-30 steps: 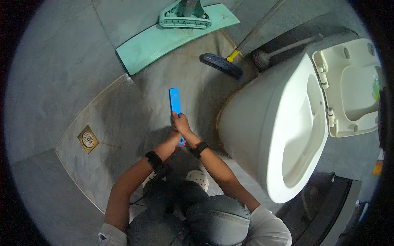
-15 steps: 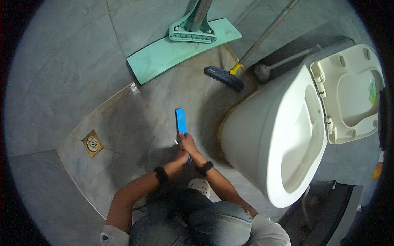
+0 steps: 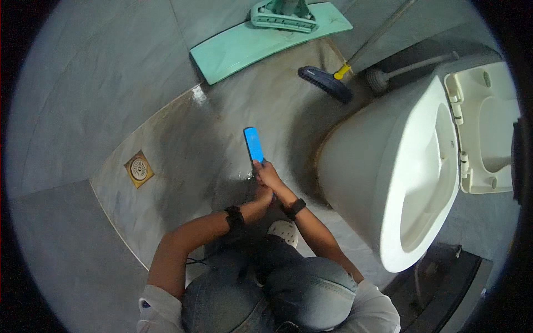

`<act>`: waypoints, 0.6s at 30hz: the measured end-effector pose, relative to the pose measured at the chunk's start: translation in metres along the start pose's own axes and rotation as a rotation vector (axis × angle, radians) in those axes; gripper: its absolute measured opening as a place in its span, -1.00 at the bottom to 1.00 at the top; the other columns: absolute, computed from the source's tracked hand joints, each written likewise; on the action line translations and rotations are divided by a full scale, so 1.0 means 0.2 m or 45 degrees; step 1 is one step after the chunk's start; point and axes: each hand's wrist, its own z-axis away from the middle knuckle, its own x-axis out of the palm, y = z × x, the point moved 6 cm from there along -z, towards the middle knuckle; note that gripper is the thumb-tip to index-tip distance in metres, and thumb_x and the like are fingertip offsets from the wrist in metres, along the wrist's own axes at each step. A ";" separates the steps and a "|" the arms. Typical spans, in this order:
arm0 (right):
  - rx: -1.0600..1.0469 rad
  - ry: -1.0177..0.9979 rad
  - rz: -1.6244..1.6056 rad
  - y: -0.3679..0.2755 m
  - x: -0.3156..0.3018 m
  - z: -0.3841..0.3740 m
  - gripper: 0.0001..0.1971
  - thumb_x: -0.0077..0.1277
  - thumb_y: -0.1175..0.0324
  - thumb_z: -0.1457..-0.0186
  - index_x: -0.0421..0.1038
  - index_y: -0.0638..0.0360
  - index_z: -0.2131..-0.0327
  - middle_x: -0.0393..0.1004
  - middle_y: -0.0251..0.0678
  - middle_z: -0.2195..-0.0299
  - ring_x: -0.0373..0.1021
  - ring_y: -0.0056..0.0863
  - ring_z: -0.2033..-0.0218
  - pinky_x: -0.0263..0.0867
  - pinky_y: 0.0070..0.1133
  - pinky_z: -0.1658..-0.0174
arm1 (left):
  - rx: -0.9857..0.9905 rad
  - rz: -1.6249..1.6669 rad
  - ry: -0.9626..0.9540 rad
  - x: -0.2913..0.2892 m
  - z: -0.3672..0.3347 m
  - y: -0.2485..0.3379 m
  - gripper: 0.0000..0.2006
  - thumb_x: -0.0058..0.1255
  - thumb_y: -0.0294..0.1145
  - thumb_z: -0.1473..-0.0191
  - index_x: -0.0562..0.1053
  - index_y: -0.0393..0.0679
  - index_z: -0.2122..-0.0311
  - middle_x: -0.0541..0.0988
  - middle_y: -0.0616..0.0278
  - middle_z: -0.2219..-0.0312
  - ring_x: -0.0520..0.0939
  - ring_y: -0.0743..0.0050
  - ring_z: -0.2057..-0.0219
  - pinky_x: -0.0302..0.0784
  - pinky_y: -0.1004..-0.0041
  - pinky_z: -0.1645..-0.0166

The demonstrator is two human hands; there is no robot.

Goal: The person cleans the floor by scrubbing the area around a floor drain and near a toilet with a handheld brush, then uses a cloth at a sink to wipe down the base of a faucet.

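A blue scrub brush (image 3: 253,144) with a long flat back lies low over the wet grey floor, its head pointing away from me. Its bristle side is turned down and hidden. My right hand (image 3: 270,174) is closed round it just behind the head. Right below, my left hand (image 3: 264,195) grips the rear of the handle, mostly covering it. Both wrists wear black bands. Wet glints show on the floor beside the hands.
A white toilet (image 3: 355,161) with raised seat (image 3: 488,133) stands at right. At the wall are a green squeegee (image 3: 261,47), a dark broom (image 3: 326,83) and a toilet brush (image 3: 379,81). A square floor drain (image 3: 139,168) lies left; my white clog (image 3: 283,232) is below.
The whole view has shifted, so floor, toilet and tools appear higher and further right. Against the floor, the brush has moved only slightly and is tilted a little more; both hands keep their grip.
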 end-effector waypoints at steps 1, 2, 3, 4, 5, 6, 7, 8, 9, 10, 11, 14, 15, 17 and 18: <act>0.012 -0.015 -0.002 0.00 0.01 0.02 -0.66 -0.23 0.14 0.03 0.18 0.30 0.41 0.24 -0.29 0.75 0.22 -0.51 0.77 0.14 -0.57 0.67 | -0.021 0.007 0.001 0.00 0.01 -0.01 -0.70 -0.37 -0.26 -0.01 0.12 -0.22 0.18 0.22 0.26 0.38 0.29 0.50 0.33 0.26 0.56 0.24; 0.019 0.000 0.052 0.00 0.02 0.05 -0.66 -0.23 0.14 0.03 0.19 0.30 0.40 0.25 -0.28 0.74 0.23 -0.50 0.76 0.14 -0.57 0.66 | -0.042 0.014 0.004 0.00 0.02 -0.03 -0.70 -0.36 -0.28 -0.01 0.12 -0.23 0.18 0.22 0.25 0.37 0.29 0.49 0.33 0.26 0.55 0.24; 0.026 0.012 0.106 0.00 0.03 0.06 -0.65 -0.23 0.13 0.03 0.19 0.31 0.40 0.26 -0.27 0.72 0.23 -0.49 0.76 0.14 -0.57 0.66 | -0.065 0.022 0.010 -0.01 0.04 -0.04 -0.70 -0.35 -0.29 -0.01 0.11 -0.23 0.17 0.22 0.25 0.37 0.29 0.48 0.33 0.26 0.55 0.23; -0.015 0.037 0.163 -0.06 0.02 0.07 -0.62 -0.24 0.11 0.04 0.19 0.33 0.40 0.29 -0.21 0.70 0.26 -0.41 0.73 0.17 -0.53 0.61 | -0.081 0.024 0.009 -0.01 0.06 -0.05 -0.70 -0.34 -0.31 -0.01 0.11 -0.23 0.17 0.22 0.25 0.36 0.29 0.48 0.32 0.26 0.54 0.22; -0.008 0.050 0.162 -0.02 -0.03 0.01 -0.62 -0.24 0.11 0.04 0.19 0.33 0.40 0.29 -0.21 0.70 0.26 -0.41 0.73 0.17 -0.53 0.61 | -0.090 0.021 -0.015 0.02 0.04 -0.03 -0.70 -0.33 -0.32 0.00 0.10 -0.24 0.17 0.21 0.25 0.35 0.29 0.47 0.32 0.26 0.54 0.22; -0.085 0.091 0.206 -0.01 -0.08 -0.07 -0.61 -0.25 0.10 0.04 0.20 0.34 0.41 0.30 -0.17 0.69 0.27 -0.37 0.71 0.17 -0.50 0.59 | -0.100 0.018 -0.040 0.05 0.02 -0.02 -0.70 -0.32 -0.33 0.00 0.10 -0.24 0.16 0.21 0.24 0.35 0.29 0.46 0.31 0.26 0.54 0.21; -0.162 0.118 0.247 -0.01 -0.11 -0.15 -0.60 -0.25 0.09 0.04 0.21 0.34 0.42 0.32 -0.13 0.68 0.29 -0.32 0.69 0.17 -0.47 0.56 | -0.116 0.016 -0.053 0.06 0.01 -0.03 -0.70 -0.32 -0.35 0.00 0.10 -0.24 0.16 0.21 0.24 0.34 0.29 0.46 0.31 0.26 0.53 0.21; -0.111 0.123 0.258 -0.07 -0.09 -0.17 -0.60 -0.25 0.08 0.05 0.23 0.34 0.45 0.32 -0.11 0.67 0.29 -0.30 0.66 0.17 -0.45 0.54 | -0.140 0.021 -0.042 0.04 0.04 -0.05 -0.70 -0.31 -0.36 0.01 0.09 -0.25 0.16 0.21 0.24 0.34 0.29 0.45 0.30 0.26 0.53 0.20; -0.060 0.130 0.270 -0.14 -0.07 -0.19 -0.59 -0.25 0.08 0.05 0.24 0.34 0.47 0.33 -0.09 0.66 0.30 -0.27 0.64 0.17 -0.43 0.53 | -0.157 0.028 -0.022 -0.01 0.02 -0.11 -0.70 -0.31 -0.36 0.01 0.09 -0.25 0.16 0.21 0.24 0.34 0.29 0.45 0.30 0.26 0.53 0.20; -0.057 0.113 0.264 -0.17 -0.05 -0.23 -0.59 -0.25 0.08 0.05 0.24 0.34 0.47 0.33 -0.09 0.66 0.30 -0.27 0.64 0.17 -0.43 0.53 | 0.286 -0.522 0.170 -0.08 -0.02 -0.07 -0.71 -0.28 -0.39 0.02 0.10 -0.26 0.18 0.22 0.23 0.33 0.29 0.43 0.28 0.25 0.51 0.19; -0.062 0.112 0.272 -0.21 -0.06 -0.28 -0.59 -0.25 0.07 0.05 0.25 0.34 0.49 0.33 -0.10 0.66 0.30 -0.27 0.62 0.17 -0.43 0.53 | 0.741 -1.070 0.341 -0.08 -0.01 0.03 -0.72 -0.25 -0.42 0.04 0.12 -0.26 0.20 0.23 0.22 0.33 0.29 0.41 0.26 0.25 0.48 0.17; -0.115 0.120 0.251 -0.24 -0.11 -0.41 -0.58 -0.26 0.07 0.06 0.27 0.34 0.51 0.33 -0.08 0.66 0.30 -0.23 0.59 0.17 -0.41 0.52 | 0.287 0.351 0.027 -0.16 -0.15 0.00 -0.73 -0.21 -0.37 0.06 0.15 -0.26 0.24 0.28 0.19 0.35 0.32 0.39 0.25 0.27 0.47 0.19; -0.172 0.121 0.228 -0.25 -0.12 -0.45 -0.58 -0.26 0.06 0.06 0.27 0.34 0.52 0.33 -0.06 0.65 0.30 -0.19 0.58 0.16 -0.40 0.51 | 0.283 0.348 0.008 -0.16 -0.17 0.04 -0.73 -0.21 -0.37 0.06 0.15 -0.26 0.24 0.28 0.19 0.35 0.32 0.39 0.25 0.27 0.47 0.19; -0.275 0.246 0.200 -0.30 -0.17 -0.50 -0.63 -0.21 0.10 0.04 0.19 0.25 0.66 0.18 -0.39 0.81 0.14 -0.58 0.79 0.09 -0.59 0.71 | 0.283 0.021 0.173 -0.19 -0.23 0.11 -0.74 -0.32 -0.24 0.00 0.17 -0.19 0.26 0.30 0.21 0.39 0.35 0.43 0.28 0.29 0.48 0.22; -0.223 0.268 0.271 -0.30 -0.21 -0.52 -0.60 -0.25 0.08 0.05 0.23 0.31 0.58 0.25 -0.15 0.67 0.20 -0.29 0.62 0.12 -0.46 0.57 | 0.278 0.017 0.146 -0.18 -0.31 0.14 -0.74 -0.32 -0.24 0.00 0.17 -0.19 0.26 0.30 0.21 0.39 0.35 0.43 0.28 0.29 0.48 0.22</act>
